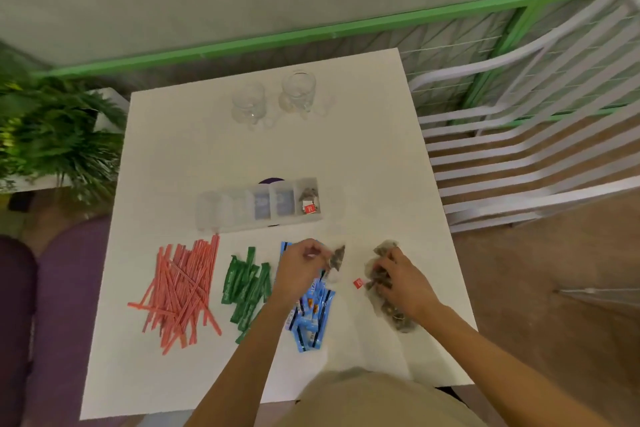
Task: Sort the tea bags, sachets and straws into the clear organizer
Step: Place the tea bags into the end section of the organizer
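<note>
— Hands?
— Left hand (pixel 304 267) pinches one tea bag (pixel 337 257). Right hand (pixel 403 284) grips into the tea-bag pile (pixel 388 308).
— Destination?
— Clear organizer (pixel 207 210), long axis left-right, far of both hands. Its tea-bag compartment (pixel 309 201) lies straight beyond the left hand, the nearer one.

Coral-pink straws (pixel 183 291), green sachets (pixel 246 291), blue sachets (pixel 310 317), brown tea bags (pixel 388 305) with red tags, white surface (pixel 207 149)

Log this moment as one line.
left hand: pinches tea bag | right hand: grips tea bag pile | organizer: rightmost compartment holds tea bags
</note>
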Motion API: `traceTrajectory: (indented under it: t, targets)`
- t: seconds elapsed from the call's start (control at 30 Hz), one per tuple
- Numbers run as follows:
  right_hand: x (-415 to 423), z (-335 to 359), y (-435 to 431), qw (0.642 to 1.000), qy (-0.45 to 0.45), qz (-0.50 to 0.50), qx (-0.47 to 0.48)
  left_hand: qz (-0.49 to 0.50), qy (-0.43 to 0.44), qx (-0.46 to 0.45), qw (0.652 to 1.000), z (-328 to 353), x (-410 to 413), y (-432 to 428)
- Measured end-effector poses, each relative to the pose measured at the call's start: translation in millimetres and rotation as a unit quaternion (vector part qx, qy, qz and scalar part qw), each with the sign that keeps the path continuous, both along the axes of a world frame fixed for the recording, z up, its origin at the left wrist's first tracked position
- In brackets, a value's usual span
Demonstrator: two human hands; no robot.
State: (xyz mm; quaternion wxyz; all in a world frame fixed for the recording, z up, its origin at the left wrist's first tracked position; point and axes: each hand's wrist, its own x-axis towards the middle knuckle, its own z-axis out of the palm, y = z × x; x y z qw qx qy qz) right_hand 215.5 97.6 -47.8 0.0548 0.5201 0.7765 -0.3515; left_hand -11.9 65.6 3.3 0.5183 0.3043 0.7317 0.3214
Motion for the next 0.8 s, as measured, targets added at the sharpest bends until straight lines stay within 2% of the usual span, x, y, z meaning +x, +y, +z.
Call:
traceTrajectory:
  t: [0.23, 0.43, 0.63, 0.73, 0.8]
  targets:
    - [-8.4, -2.4, -1.3, 1.0, 0.029, -0.004, 0.01, 0.063, 0.043, 0.062, 0.995, 34.3, -49.2, 49.3]
    - [-16.8, 5.7, 2.6, 0.999, 0.053, -0.013, -0.002, 0.083, 0.046, 0.033, 0.995, 31.6, -67.4, 72.0]
    - [-21.0, 14.2, 10.5, 0.995, 0.094, -0.033, 0.018, 0.135, 0.042, 0.031, 0.989, 16.3, -49.1, 40.5]
    - [-31.3, 23.3, 18.8, 0.99, 0.133, -0.042, 0.02, 0.095, -0.021, 0.032, 0.995, 4.9, -31.5, 17.5]
    - [-39.7, 32.8, 25.2, 0.986, 0.159, -0.048, 0.005, -0.013, -0.031, 0.045, 0.998, -1.8, -15.1, 3.0]
